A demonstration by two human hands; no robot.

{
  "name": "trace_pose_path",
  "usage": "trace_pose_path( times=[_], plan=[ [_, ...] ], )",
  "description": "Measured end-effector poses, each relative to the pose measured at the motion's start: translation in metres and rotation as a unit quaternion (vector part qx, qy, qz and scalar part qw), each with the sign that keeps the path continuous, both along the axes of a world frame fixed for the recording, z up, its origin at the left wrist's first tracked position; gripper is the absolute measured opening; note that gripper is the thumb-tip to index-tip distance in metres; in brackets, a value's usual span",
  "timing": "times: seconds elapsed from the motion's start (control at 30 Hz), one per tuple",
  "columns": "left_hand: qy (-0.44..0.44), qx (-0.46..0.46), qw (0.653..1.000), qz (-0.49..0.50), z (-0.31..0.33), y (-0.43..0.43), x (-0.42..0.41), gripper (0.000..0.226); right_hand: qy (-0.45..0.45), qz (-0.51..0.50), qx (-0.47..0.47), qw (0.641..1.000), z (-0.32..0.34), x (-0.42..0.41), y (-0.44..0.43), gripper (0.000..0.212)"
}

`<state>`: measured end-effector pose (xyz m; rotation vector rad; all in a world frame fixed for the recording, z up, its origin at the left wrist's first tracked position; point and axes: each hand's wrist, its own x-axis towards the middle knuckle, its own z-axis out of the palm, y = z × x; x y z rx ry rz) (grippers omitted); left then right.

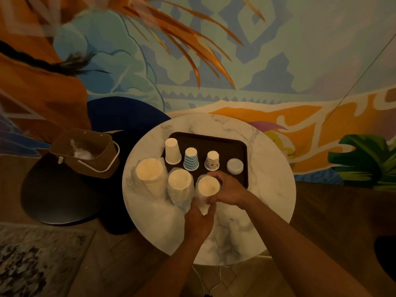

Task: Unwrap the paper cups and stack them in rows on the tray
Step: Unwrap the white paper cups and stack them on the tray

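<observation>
A dark tray (pixel 227 144) lies on a round marble table (pixel 267 189). On it stand a white cup (pixel 172 151), a blue striped cup (pixel 191 159), a patterned cup (pixel 212 160) and a small pale cup (pixel 235 166), all upside down in a row. Three plastic-wrapped stacks of cups stand in front: a large one (pixel 149 175), a middle one (pixel 180 185) and a right one (pixel 208 186). My right hand (pixel 229 190) grips the right stack near its top. My left hand (pixel 199 219) holds its wrapper lower down.
A brown basket (pixel 85 153) with crumpled plastic inside sits on a dark stool (pixel 55 198) to the left of the table. A patterned rug (pixel 32 260) covers the floor at lower left. A painted mural wall stands behind the table.
</observation>
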<state>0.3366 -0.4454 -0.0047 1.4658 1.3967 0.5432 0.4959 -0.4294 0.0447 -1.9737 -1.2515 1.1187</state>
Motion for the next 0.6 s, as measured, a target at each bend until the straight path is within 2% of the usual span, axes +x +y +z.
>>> trace_pose_path(
  times=[0.17,0.33,0.43,0.6],
  plan=[
    [0.047,0.002,0.999,-0.027,0.016,0.001,-0.012,0.056,0.01,-0.002,-0.001,1.0,0.02,0.004,0.002,0.103],
    [0.151,0.117,0.979,-0.065,0.059,0.013,-0.031,0.041,-0.03,-0.017,0.054,0.998,0.05,0.006,0.014,0.086],
    [0.149,0.153,0.975,-0.06,0.091,0.031,-0.044,0.033,-0.068,-0.001,0.086,0.994,0.072,-0.003,0.023,0.076],
    [0.128,0.182,0.975,-0.019,0.135,0.075,-0.068,0.024,-0.068,0.013,0.109,0.992,0.095,-0.033,0.047,0.064]
  ],
)
